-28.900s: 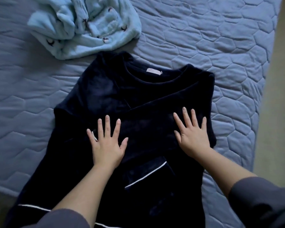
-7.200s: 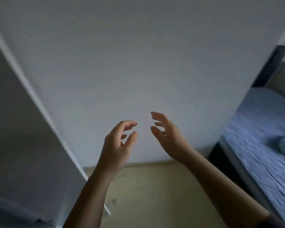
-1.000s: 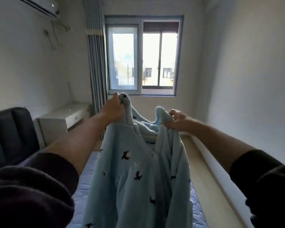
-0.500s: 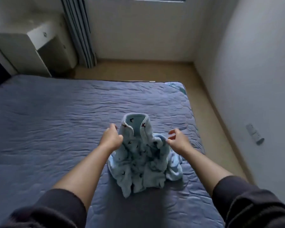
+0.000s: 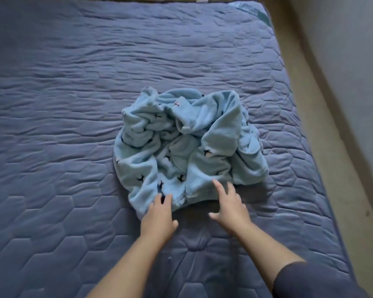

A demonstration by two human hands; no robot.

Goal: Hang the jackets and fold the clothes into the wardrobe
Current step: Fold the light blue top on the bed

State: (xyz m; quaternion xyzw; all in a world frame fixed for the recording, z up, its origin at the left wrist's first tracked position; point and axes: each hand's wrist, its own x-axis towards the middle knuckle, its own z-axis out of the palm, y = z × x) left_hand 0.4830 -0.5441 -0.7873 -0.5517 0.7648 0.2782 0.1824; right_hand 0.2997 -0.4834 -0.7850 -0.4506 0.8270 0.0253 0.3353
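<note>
A dark grey fabric sleeve (image 5: 314, 280) is covering the right arm, bunching mid-forearm; the left hand (image 5: 159, 220) and right hand (image 5: 230, 208) are showing bare, as are both forearms.

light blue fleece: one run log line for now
garment: light blue fleece crumpled on bed | left hand: open, at near edge | right hand: open, at near edge | fold: not started

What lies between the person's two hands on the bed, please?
Head view: bare bed cover lies between the left hand and right hand, with the edge of the blue garment at their fingertips.
</note>
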